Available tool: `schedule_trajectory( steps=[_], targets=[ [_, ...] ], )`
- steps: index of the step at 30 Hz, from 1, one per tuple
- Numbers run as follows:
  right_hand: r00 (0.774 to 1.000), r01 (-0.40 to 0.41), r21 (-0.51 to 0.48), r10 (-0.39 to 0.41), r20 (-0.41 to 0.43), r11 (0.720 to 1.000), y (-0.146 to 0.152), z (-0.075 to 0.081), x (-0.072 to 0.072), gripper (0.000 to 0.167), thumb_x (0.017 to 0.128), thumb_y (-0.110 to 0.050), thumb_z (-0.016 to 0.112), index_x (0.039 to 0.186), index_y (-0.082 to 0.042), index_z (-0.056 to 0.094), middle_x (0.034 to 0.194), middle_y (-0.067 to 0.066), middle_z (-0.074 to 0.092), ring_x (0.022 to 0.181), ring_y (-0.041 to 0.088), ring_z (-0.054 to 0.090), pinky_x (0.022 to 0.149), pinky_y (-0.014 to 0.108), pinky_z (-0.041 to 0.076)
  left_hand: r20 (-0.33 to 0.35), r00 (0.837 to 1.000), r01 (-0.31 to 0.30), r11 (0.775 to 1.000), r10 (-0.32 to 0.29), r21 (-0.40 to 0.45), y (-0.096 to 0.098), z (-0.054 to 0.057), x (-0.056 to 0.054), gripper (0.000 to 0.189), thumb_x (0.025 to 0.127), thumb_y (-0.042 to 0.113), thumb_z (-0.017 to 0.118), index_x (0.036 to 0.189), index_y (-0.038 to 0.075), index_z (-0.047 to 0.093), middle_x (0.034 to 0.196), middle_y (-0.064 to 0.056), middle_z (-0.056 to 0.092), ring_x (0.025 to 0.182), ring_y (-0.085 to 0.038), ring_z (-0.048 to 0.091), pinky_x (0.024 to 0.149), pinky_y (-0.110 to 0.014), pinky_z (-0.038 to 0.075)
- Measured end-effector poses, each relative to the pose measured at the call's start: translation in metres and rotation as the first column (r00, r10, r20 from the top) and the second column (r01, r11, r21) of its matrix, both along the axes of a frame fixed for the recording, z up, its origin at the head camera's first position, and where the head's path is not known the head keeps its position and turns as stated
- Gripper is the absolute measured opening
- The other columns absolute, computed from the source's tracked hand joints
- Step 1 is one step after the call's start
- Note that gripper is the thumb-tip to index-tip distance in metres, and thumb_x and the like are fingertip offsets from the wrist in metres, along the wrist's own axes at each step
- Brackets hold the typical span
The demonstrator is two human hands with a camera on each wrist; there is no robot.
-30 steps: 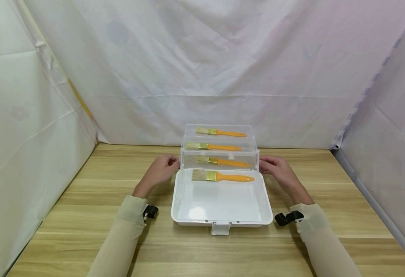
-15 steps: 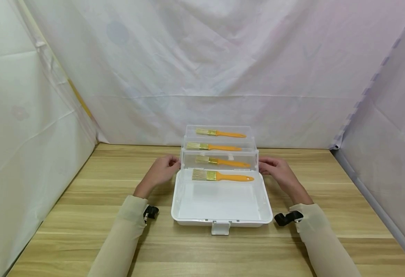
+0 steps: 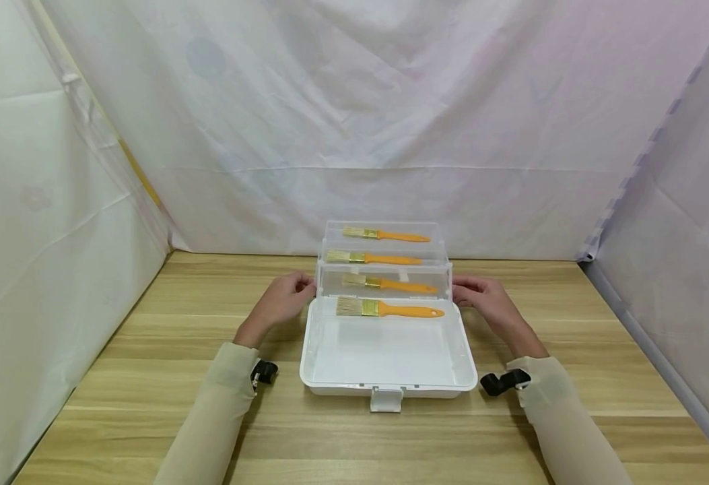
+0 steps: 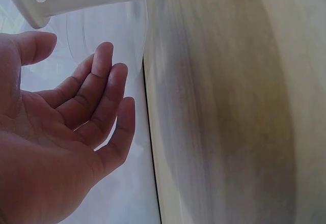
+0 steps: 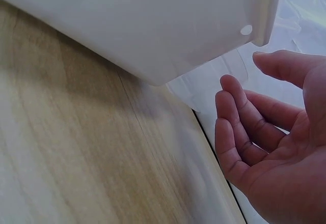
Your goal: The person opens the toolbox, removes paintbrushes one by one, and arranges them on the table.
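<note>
A white plastic box point(image 3: 390, 357) with a front latch lies open on the table. Behind its base rise clear tiered trays point(image 3: 325, 283). One paintbrush point(image 3: 390, 308) with an orange handle lies at the base's back; further orange-handled paintbrushes point(image 3: 390, 283), one per tier, show above it. My left hand point(image 3: 284, 296) is beside the trays' left edge. On the other side is my right hand point(image 3: 486, 301). Both wrist views show loosely bent fingers with thumbs apart and nothing gripped, near the white box wall point(image 5: 153, 25) and a clear part behind it. Whether fingertips touch the clear part, I cannot tell.
The wooden table point(image 3: 118, 391) runs under the box and both arms. White cloth point(image 3: 378, 121) hangs close behind the trays and along the left and right sides. A black strap mount point(image 3: 263, 372) sits at each wrist.
The trays and the brushes on them have sunk very slightly in the head view. Both hands stay at the box's sides almost unmoved.
</note>
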State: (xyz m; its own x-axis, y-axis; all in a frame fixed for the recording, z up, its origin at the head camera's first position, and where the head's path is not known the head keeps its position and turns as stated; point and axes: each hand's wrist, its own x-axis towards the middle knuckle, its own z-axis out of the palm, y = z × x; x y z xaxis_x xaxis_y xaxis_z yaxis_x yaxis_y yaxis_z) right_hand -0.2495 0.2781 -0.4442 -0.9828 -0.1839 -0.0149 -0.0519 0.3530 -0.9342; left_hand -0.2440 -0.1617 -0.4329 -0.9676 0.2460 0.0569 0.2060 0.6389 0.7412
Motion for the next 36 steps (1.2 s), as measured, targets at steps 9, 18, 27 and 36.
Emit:
schedule_trajectory(
  steps=[9,18,27,36],
  targets=[
    [1.0,-0.002,0.015,0.002,0.01,1.0,0.0,0.0,0.0,0.05,0.113,-0.024,0.067,0.149,0.009,0.061,0.14,0.026,0.068,0.103,0.013,0.071,0.095,0.033,0.061,0.023,1.0,-0.008,1.0,0.008,-0.006,0.0,0.001,0.001,0.039,0.114,0.033,0.055,0.13,0.002,0.072,0.118,-0.011,0.075,0.104,-0.027,0.068,0.093,-0.049,0.055],
    [1.0,0.004,0.056,-0.005,0.019,0.998,0.005,0.0,-0.001,0.053,0.112,-0.034,0.067,0.15,0.004,0.063,0.14,0.021,0.069,0.113,0.023,0.072,0.101,0.041,0.06,0.042,0.999,-0.014,1.0,0.014,0.004,-0.002,0.002,0.001,0.04,0.115,0.035,0.056,0.132,0.003,0.072,0.121,-0.011,0.076,0.11,-0.029,0.069,0.094,-0.05,0.055],
    [1.0,0.021,0.053,-0.022,0.011,0.998,0.015,0.007,-0.001,0.05,0.111,-0.033,0.07,0.145,0.003,0.066,0.143,0.019,0.068,0.112,0.018,0.071,0.1,0.038,0.059,-0.008,1.0,-0.017,1.0,0.017,0.006,-0.016,0.006,-0.001,0.036,0.115,0.033,0.058,0.132,0.004,0.072,0.125,-0.015,0.074,0.119,-0.035,0.068,0.102,-0.057,0.054],
    [1.0,0.006,0.049,-0.006,-0.012,0.999,0.02,0.018,0.002,0.046,0.115,-0.03,0.061,0.144,0.006,0.063,0.14,0.024,0.067,0.108,0.012,0.071,0.1,0.036,0.059,-0.057,0.998,0.004,0.997,0.0,0.072,-0.017,0.023,0.005,0.033,0.114,0.035,0.061,0.131,0.009,0.071,0.128,-0.01,0.074,0.121,-0.035,0.068,0.1,-0.056,0.056]
  ],
)
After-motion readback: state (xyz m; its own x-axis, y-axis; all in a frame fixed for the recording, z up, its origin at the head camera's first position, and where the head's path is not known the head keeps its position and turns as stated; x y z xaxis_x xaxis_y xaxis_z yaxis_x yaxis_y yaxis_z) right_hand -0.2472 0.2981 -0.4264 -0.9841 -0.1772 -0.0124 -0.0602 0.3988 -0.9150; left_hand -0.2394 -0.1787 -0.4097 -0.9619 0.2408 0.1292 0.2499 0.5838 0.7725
